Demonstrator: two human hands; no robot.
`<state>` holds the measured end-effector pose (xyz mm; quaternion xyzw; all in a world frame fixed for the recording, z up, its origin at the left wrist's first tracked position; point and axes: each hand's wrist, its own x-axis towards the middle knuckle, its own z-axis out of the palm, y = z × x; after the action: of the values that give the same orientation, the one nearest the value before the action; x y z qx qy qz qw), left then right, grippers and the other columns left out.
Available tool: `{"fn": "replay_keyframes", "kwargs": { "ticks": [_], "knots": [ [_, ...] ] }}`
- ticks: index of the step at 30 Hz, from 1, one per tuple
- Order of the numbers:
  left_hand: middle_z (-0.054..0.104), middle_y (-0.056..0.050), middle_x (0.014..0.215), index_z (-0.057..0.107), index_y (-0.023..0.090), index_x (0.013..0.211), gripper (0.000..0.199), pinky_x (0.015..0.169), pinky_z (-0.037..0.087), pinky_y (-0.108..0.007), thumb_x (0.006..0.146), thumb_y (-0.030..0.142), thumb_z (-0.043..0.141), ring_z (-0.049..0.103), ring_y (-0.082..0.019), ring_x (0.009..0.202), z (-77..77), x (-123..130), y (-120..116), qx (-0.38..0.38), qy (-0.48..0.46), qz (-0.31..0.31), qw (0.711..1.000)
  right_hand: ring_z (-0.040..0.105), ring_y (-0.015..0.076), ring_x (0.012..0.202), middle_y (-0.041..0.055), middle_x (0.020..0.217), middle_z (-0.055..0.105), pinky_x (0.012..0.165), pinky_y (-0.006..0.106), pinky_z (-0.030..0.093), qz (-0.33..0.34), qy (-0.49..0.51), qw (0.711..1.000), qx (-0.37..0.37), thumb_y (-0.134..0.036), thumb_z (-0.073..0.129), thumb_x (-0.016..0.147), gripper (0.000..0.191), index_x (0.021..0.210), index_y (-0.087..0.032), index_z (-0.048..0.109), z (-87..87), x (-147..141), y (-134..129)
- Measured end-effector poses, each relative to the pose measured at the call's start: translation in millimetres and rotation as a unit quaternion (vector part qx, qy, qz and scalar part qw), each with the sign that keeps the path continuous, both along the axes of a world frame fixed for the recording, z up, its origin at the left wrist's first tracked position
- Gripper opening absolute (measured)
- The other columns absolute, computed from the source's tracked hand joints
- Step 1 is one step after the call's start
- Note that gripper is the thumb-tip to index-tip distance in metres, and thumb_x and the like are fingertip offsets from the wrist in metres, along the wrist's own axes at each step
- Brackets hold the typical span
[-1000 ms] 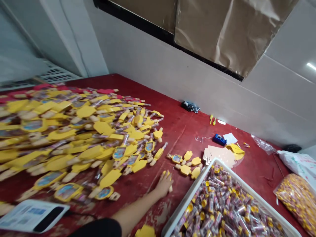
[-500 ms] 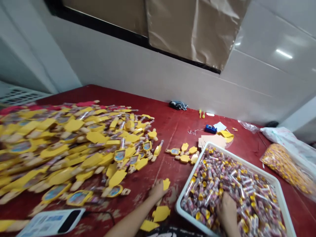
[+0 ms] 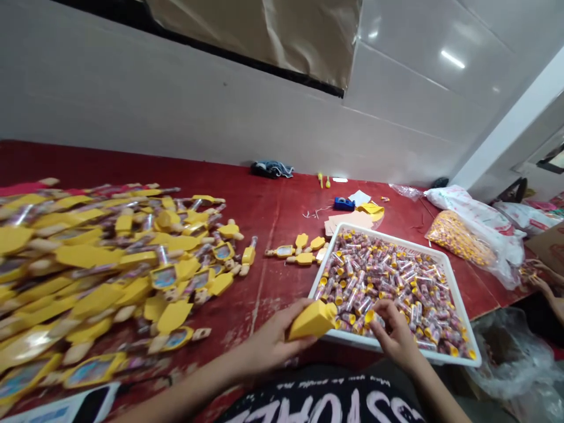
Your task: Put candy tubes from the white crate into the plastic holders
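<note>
My left hand (image 3: 282, 335) is closed round a yellow bottle-shaped piece (image 3: 312, 321), held up in front of my body with its narrow end pointing right. Close to its right, my right hand (image 3: 394, 335) pinches a small clear tube with a yellow cap (image 3: 370, 318), over the near edge of a white tray (image 3: 459, 305). The tray is full of similar small tubes (image 3: 388, 264) with yellow caps and purple-pink prints. On the left of the red table (image 3: 247, 194) lies a large heap of yellow pieces (image 3: 101, 252) with pale wooden-looking ends, some with picture windows.
Several yellow pieces (image 3: 304, 258) lie left of the tray. Behind it are a blue tape dispenser (image 3: 344, 204), pale cards (image 3: 350, 220) and a dark cloth (image 3: 272, 169). Bags of yellow parts (image 3: 460, 238) lie at right, near another person's hands (image 3: 541, 282). A white device (image 3: 66, 406) is at lower left.
My left hand has lifted with the yellow piece and moved right. My right hand has come up from among the tubes, holding one. The view has turned right.
</note>
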<state>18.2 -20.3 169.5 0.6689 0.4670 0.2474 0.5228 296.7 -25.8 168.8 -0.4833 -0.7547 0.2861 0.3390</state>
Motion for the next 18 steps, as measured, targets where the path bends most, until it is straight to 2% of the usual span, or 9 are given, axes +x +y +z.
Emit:
{"fn": "replay_keyframes", "kwargs": {
  "ticks": [1, 3, 5, 7, 10, 13, 16, 18],
  "knots": [
    [0.061, -0.005, 0.111, 0.046, 0.02, 0.118, 0.049, 0.088, 0.046, -0.031, 0.075, 0.042, 0.056, 0.057, -0.021, 0.099, 17.5, 7.0, -10.0, -0.014, -0.01, -0.021, 1.0, 0.056, 0.012, 0.06, 0.0012, 0.074, 0.062, 0.054, 0.023, 0.044, 0.033, -0.03, 0.998, 0.054, -0.043, 0.048, 0.088, 0.025, 0.096, -0.019, 0.051, 15.0, -4.4, -5.0],
    [0.062, -0.004, 0.107, 0.047, 0.021, 0.117, 0.048, 0.082, 0.047, -0.03, 0.074, 0.04, 0.055, 0.058, -0.02, 0.093, 42.3, 16.9, -24.6, -0.027, -0.011, -0.06, 0.998, 0.059, 0.0122, 0.062, 0.0027, 0.077, 0.066, 0.056, 0.023, 0.044, 0.092, -0.09, 0.976, 0.174, -0.042, 0.053, 0.086, 0.025, 0.094, -0.019, 0.054, 40.7, -12.7, -14.5],
    [0.063, -0.002, 0.1, 0.052, 0.022, 0.112, 0.041, 0.077, 0.046, -0.028, 0.074, 0.036, 0.056, 0.058, -0.018, 0.087, 55.5, 21.3, -33.1, -0.033, 0.012, -0.103, 0.994, 0.06, 0.0128, 0.06, 0.0043, 0.074, 0.067, 0.053, 0.024, 0.043, 0.129, -0.136, 0.942, 0.28, -0.04, 0.05, 0.089, 0.026, 0.099, -0.016, 0.054, 58.6, -19.2, -23.3],
    [0.064, -0.001, 0.095, 0.055, 0.022, 0.104, 0.032, 0.074, 0.046, -0.027, 0.073, 0.033, 0.057, 0.058, -0.018, 0.084, 61.7, 22.0, -37.5, -0.028, 0.049, -0.14, 0.989, 0.058, 0.0134, 0.053, 0.005, 0.069, 0.066, 0.046, 0.026, 0.04, 0.16, -0.181, 0.907, 0.346, -0.036, 0.045, 0.092, 0.028, 0.102, -0.011, 0.054, 69.0, -23.4, -31.1],
    [0.064, -0.004, 0.095, 0.056, 0.02, 0.098, 0.029, 0.073, 0.045, -0.027, 0.072, 0.034, 0.058, 0.059, -0.02, 0.084, 66.7, 20.8, -40.7, -0.017, 0.089, -0.169, 0.981, 0.055, 0.014, 0.048, 0.0056, 0.064, 0.064, 0.039, 0.027, 0.037, 0.217, -0.22, 0.877, 0.368, -0.03, 0.042, 0.093, 0.03, 0.101, -0.004, 0.055, 75.7, -26.0, -40.0],
    [0.064, -0.005, 0.097, 0.055, 0.02, 0.101, 0.032, 0.072, 0.045, -0.027, 0.073, 0.034, 0.057, 0.06, -0.021, 0.085, 70.4, 20.7, -42.0, -0.016, 0.121, -0.212, 0.97, 0.054, 0.0147, 0.047, 0.0062, 0.063, 0.063, 0.037, 0.027, 0.038, 0.257, -0.23, 0.87, 0.352, -0.027, 0.042, 0.093, 0.03, 0.099, -0.002, 0.055, 77.2, -25.8, -44.5],
    [0.063, -0.005, 0.097, 0.053, 0.02, 0.101, 0.029, 0.07, 0.045, -0.027, 0.075, 0.033, 0.055, 0.06, -0.022, 0.085, 72.1, 22.6, -41.7, 0.005, 0.149, -0.229, 0.962, 0.054, 0.015, 0.047, 0.0066, 0.063, 0.063, 0.037, 0.028, 0.037, 0.27, -0.224, 0.877, 0.327, -0.027, 0.043, 0.092, 0.029, 0.099, -0.002, 0.056, 75.0, -24.5, -44.0],
    [0.063, -0.006, 0.095, 0.053, 0.02, 0.096, 0.024, 0.067, 0.044, -0.027, 0.076, 0.033, 0.053, 0.061, -0.022, 0.083, 73.0, 24.5, -41.3, 0.023, 0.172, -0.232, 0.957, 0.056, 0.0147, 0.05, 0.0077, 0.066, 0.064, 0.039, 0.027, 0.038, 0.266, -0.188, 0.9, 0.288, -0.03, 0.043, 0.092, 0.03, 0.099, -0.004, 0.057, 71.8, -24.0, -41.7]
  ]
}}
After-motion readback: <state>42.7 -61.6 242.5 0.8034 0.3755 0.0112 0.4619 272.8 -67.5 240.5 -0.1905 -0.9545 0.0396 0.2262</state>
